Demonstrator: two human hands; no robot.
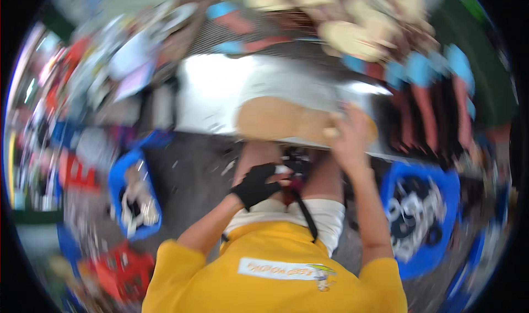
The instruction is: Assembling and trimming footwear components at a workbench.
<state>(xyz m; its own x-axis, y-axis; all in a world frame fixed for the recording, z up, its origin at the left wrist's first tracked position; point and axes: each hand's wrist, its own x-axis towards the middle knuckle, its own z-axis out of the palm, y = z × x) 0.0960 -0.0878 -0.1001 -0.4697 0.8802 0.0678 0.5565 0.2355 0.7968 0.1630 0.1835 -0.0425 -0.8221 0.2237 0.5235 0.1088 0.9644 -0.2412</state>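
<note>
A tan, foot-shaped insole [270,118] lies across the near edge of a shiny metal tabletop [212,87]. My bare right hand [351,134] is over its right end, thumb and fingers spread apart; blur hides how firmly they touch it. Low over my lap, my left hand [258,185] wears a black fingerless glove. Its fingers are curled in near a small whitish spot and a dark red thing, and I cannot make out what they hold. A black strap [306,216] runs down from there over my shorts.
Cream soles [355,37] are heaped at the back right. Blue-and-pink insoles [421,84] stand in a row at the right; others lie at the back. Blue bins with scraps stand at left [113,178] and right [454,203]. A red crate [122,271] is lower left.
</note>
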